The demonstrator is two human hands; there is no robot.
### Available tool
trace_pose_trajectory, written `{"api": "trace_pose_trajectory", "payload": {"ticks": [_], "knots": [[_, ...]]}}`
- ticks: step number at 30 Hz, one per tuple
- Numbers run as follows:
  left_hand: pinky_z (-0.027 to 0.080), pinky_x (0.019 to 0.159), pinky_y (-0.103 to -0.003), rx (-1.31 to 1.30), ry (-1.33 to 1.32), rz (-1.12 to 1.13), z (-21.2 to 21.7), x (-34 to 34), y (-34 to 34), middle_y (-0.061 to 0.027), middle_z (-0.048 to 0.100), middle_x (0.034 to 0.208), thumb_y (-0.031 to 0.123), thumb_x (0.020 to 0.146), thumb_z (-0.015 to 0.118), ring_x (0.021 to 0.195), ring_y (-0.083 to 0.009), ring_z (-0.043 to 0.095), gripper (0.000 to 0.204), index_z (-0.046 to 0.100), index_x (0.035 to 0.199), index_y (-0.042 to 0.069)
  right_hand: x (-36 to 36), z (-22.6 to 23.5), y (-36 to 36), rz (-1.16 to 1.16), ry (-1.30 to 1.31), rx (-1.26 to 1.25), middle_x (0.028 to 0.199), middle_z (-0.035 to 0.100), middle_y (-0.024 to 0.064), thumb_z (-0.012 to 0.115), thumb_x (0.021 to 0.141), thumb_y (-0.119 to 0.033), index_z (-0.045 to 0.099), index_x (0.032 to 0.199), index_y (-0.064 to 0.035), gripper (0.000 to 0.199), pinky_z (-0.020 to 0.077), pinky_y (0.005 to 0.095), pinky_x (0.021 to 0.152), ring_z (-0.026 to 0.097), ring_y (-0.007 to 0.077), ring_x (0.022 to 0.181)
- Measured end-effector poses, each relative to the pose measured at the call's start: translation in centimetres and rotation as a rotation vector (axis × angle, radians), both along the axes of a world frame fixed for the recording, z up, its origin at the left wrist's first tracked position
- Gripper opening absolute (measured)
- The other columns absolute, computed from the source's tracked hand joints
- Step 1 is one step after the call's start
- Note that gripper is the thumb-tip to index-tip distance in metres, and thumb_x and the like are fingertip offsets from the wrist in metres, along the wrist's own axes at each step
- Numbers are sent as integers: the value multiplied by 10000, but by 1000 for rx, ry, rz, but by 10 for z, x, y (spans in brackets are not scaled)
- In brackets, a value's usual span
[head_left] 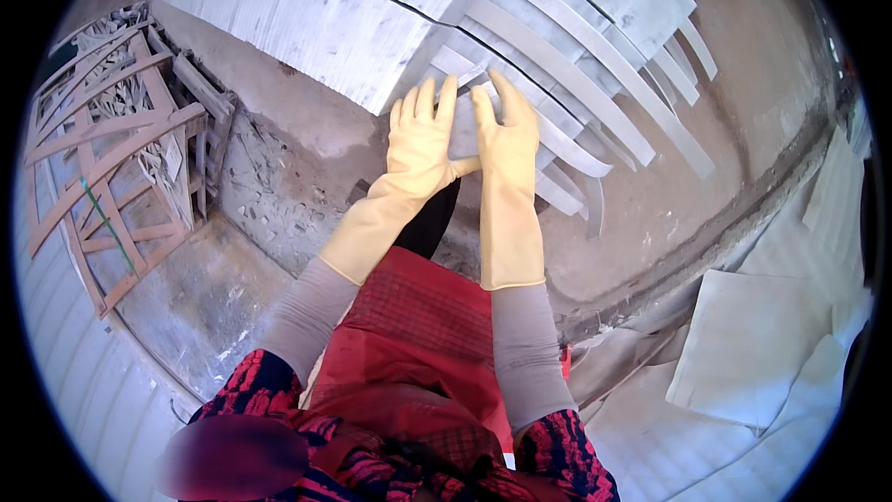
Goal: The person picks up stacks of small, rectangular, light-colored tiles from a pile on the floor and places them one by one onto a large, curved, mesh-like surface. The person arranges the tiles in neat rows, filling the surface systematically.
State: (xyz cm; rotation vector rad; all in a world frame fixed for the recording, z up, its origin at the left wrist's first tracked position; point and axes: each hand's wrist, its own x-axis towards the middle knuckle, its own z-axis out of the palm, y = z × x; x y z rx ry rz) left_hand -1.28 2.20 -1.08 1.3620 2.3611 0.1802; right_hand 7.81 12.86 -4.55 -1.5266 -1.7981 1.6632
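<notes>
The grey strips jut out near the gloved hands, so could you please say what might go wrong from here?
The grey strips stick out unevenly, so one might slip if knocked. The left hand and right hand are close to the strips and slabs, so they could get pinched. Broken bits scattered at left might trip someone.

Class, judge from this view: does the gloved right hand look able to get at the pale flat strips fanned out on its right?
Probably yes: the gloved right hand is close beside the nearest pale flat strip, and nothing visible blocks the way.
</notes>
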Motion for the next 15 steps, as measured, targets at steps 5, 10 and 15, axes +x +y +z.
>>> {"api": "trace_pose_trajectory", "payload": {"ticks": [5, 10, 15], "knots": [[399, 1145, -588, -51, 210, -13, -12, 24, 3, -256, 497, 1507, 427, 676, 931, 1366, -455, 508, 1133, 404, 1631, 119, 13, 9, -3, -68, -9, 1, 1471, 650, 219, 695, 1026, -321, 655, 1459, -68, 503, 447, 435, 1177, 587, 370, 1400], [473, 1060, -553, -53, 122, 12, -12, 18, 7, -234, 556, 1422, 319, 631, 924, 1246, -414, 595, 1133, 411, 1625, 144, 39, 24, -18, -636, 250, -396, 1583, 535, 219, 609, 1099, -317, 457, 1598, 6, 614, 430, 431, 1207, 523, 336, 1472], [492, 1096, -519, -199, -69, 207, 16, 11, 27, -246, 576, 1410, 309, 566, 1002, 1286, -439, 594, 1306, 327, 1672, 147, 73, 8, -68, -811, 396, -745, 1577, 520, 252, 564, 1130, -413, 424, 1604, -17, 634, 430, 477, 1226, 534, 365, 1452]]}}
